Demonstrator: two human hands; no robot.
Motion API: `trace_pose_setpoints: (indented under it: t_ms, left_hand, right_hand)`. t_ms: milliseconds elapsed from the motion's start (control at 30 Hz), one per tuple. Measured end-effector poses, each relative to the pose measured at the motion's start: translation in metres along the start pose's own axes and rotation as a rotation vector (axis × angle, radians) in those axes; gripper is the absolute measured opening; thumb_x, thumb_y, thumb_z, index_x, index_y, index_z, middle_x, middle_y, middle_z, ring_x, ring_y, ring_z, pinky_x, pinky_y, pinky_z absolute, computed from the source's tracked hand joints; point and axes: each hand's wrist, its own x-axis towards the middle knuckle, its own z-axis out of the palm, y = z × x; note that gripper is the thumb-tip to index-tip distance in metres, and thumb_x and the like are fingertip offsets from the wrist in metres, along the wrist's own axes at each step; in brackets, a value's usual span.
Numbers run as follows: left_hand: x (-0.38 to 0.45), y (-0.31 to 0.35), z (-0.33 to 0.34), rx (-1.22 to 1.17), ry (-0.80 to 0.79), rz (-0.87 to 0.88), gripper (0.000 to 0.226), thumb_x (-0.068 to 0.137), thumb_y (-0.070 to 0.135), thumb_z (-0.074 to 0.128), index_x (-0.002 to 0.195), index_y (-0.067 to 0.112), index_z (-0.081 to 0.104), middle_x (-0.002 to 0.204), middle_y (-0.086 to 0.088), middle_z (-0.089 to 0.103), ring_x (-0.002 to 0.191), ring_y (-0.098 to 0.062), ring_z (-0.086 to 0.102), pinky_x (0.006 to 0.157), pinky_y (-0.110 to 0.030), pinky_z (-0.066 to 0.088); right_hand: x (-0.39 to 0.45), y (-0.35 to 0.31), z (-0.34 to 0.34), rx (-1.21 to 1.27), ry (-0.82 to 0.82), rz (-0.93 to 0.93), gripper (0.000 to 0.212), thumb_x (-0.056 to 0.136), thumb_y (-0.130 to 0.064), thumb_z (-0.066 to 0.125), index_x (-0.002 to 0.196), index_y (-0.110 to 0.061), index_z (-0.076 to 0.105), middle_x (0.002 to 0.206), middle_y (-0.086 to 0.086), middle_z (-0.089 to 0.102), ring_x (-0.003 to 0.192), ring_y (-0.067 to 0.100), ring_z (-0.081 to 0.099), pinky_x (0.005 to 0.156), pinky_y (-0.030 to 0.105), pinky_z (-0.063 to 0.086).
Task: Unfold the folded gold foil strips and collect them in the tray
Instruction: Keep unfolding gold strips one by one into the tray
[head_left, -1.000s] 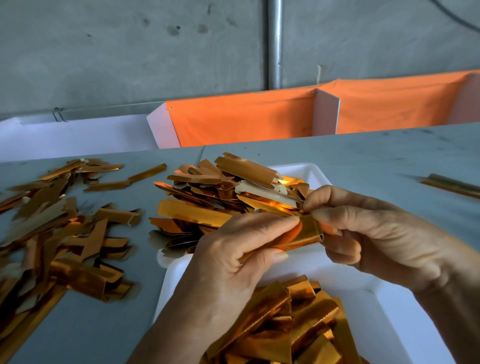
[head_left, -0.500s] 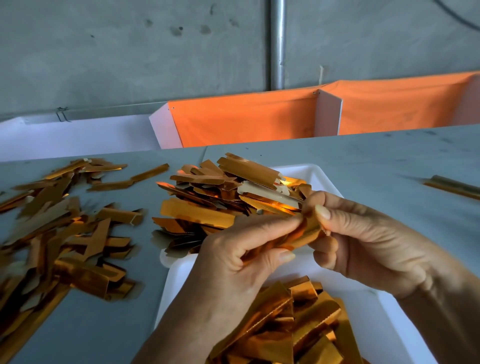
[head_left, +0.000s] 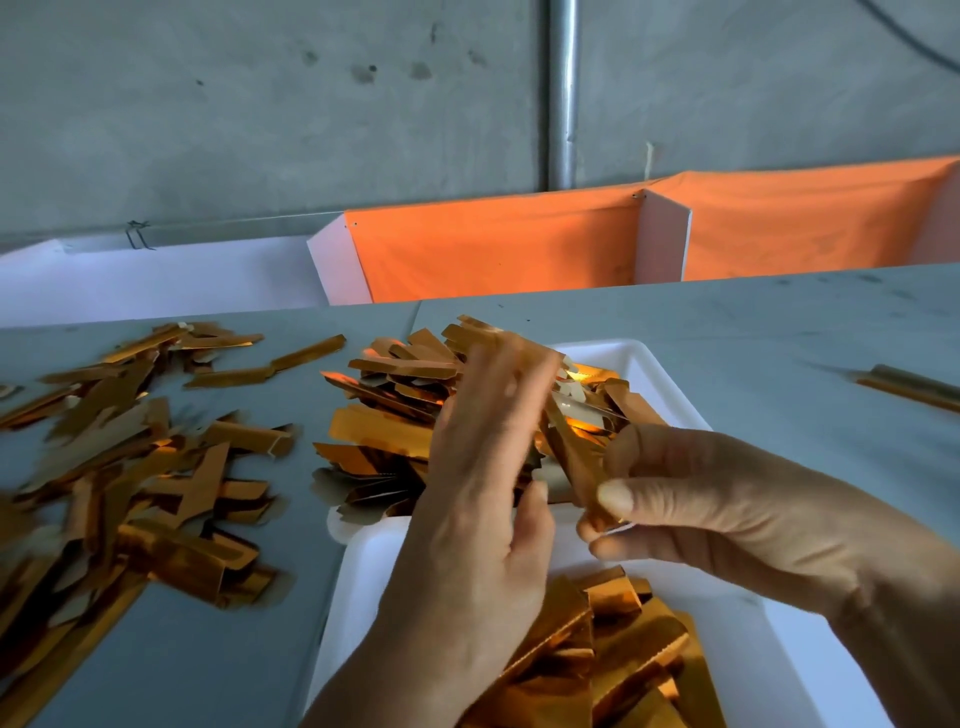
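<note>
Right hand (head_left: 717, 525) pinches a strip (head_left: 569, 457) over the tray (head_left: 654, 364). Left hand (head_left: 483, 499) at its 9 o'clock, fingers spread and blurred, touching the strip. Strips piled in the tray, more loose on the worktop (head_left: 727, 332) at 9 o'clock.

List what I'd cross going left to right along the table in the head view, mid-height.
Loose pile of gold strips on the table → left hand, fingers straight → strip pinched by the right hand → right hand → white tray rim → lone strip far right.
</note>
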Motion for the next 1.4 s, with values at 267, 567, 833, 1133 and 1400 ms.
trace_pose_setpoints:
  t_ms: [267,567,833,1133,1400]
  left_hand:
    - [0.001,-0.008,0.001,-0.427,0.021,-0.354,0.03,0.093,0.019,0.054,0.113,0.041,0.059,0.102,0.022,0.069,0.102,0.004,0.062,0.09,-0.025,0.049]
    - [-0.002,-0.002,-0.001,-0.412,-0.198,-0.368,0.037,0.098,0.023,0.043,0.11,0.058,0.048,0.092,0.021,0.069,0.089,0.012,0.062,0.068,-0.002,0.044]
    - [-0.003,-0.002,0.004,-0.352,-0.207,-0.218,0.047,0.08,0.044,0.063,0.123,0.056,0.047,0.112,0.02,0.064,0.107,0.006,0.058,0.085,-0.009,0.045]
    - [-0.004,-0.006,0.008,-0.107,-0.095,-0.199,0.044,0.081,0.033,0.068,0.123,0.039,0.057,0.099,0.025,0.064,0.098,0.01,0.057,0.081,-0.006,0.046]
    - [-0.003,-0.004,0.007,-0.138,-0.142,-0.194,0.032,0.085,0.034,0.064,0.116,0.036,0.062,0.093,0.018,0.065,0.093,0.001,0.06,0.076,-0.013,0.048]
  right_hand:
    - [0.014,0.013,0.04,-0.952,0.303,-0.064,0.03,0.063,-0.045,0.083,0.072,-0.03,0.059,0.082,-0.01,0.066,0.078,0.006,0.063,0.074,0.03,0.056]
    - [0.001,-0.004,0.03,-0.468,0.434,-0.377,0.039,0.068,-0.046,0.062,0.088,-0.013,0.065,0.067,-0.002,0.068,0.06,0.007,0.065,0.053,0.015,0.048]
    - [0.005,-0.003,0.027,-0.305,0.377,-0.358,0.023,0.077,-0.025,0.066,0.094,-0.011,0.06,0.064,0.004,0.063,0.054,0.017,0.061,0.053,0.02,0.049]
    - [-0.006,-0.009,0.031,-0.672,0.445,-0.392,0.013,0.071,-0.038,0.06,0.081,-0.032,0.066,0.065,-0.002,0.067,0.053,0.011,0.063,0.066,0.03,0.048]
    - [0.0,-0.006,0.025,-0.586,0.338,-0.357,0.023,0.085,-0.009,0.065,0.076,-0.029,0.073,0.062,-0.01,0.062,0.056,0.003,0.058,0.055,0.019,0.048]
